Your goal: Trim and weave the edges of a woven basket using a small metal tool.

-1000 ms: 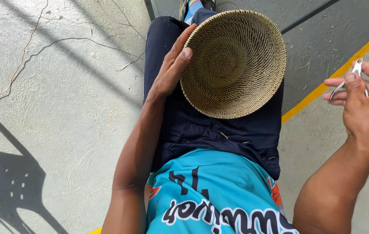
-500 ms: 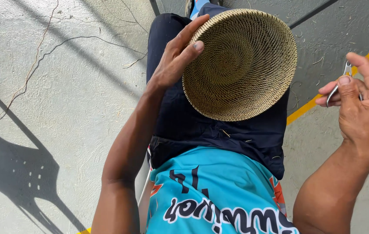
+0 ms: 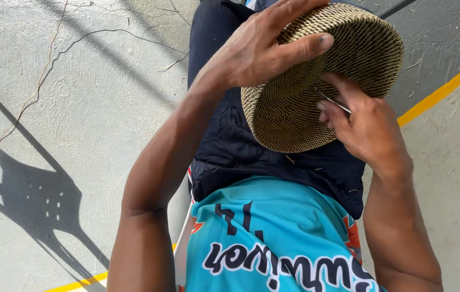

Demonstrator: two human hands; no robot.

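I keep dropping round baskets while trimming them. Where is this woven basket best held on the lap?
Probably by the rim of the woven basket, from the left. The left hand already spans the tilted wall there, thumb across it, leaving the lower right side free for the right hand with its small metal tool.

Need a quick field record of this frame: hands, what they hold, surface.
left hand: grips the woven basket from above, thumb across its outer wall
right hand: pinches a small metal tool against the basket's side
basket: tan, round, tipped on its side over the lap
lap: dark trousers, teal printed shirt
floor: pale concrete, cracked, with a yellow painted line
shadow: chair-shaped, at left
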